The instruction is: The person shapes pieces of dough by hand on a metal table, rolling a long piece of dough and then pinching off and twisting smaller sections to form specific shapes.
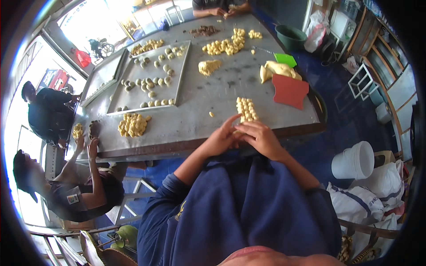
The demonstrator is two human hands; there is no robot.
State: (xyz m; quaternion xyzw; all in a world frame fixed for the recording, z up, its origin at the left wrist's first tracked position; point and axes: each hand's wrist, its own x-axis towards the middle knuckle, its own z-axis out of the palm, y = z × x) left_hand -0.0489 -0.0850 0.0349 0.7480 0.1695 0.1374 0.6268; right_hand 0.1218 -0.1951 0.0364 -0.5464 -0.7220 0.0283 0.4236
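At the near edge of the metal table (195,128), my left hand (221,141) and my right hand (262,140) meet, fingers curled in toward each other. Whatever sits between the fingertips is mostly hidden. Just beyond them lies a block of small pale yellow dough balls (246,109) in close rows. One loose dough piece (211,114) rests a little to the left. Farther right, a red dough scraper (289,91) leans over a large lump of yellow dough (280,70), with a green spatula (285,60) behind it. A rough dough lump (209,67) lies mid-table.
Left of centre, a tray (178,88) holds round filled balls; another tray (84,99) is beside it. Dough piles (133,125) and a brown filling heap (204,31) lie around. Co-workers work at the left (84,190) and far side (221,8). A white bucket (353,160) stands right.
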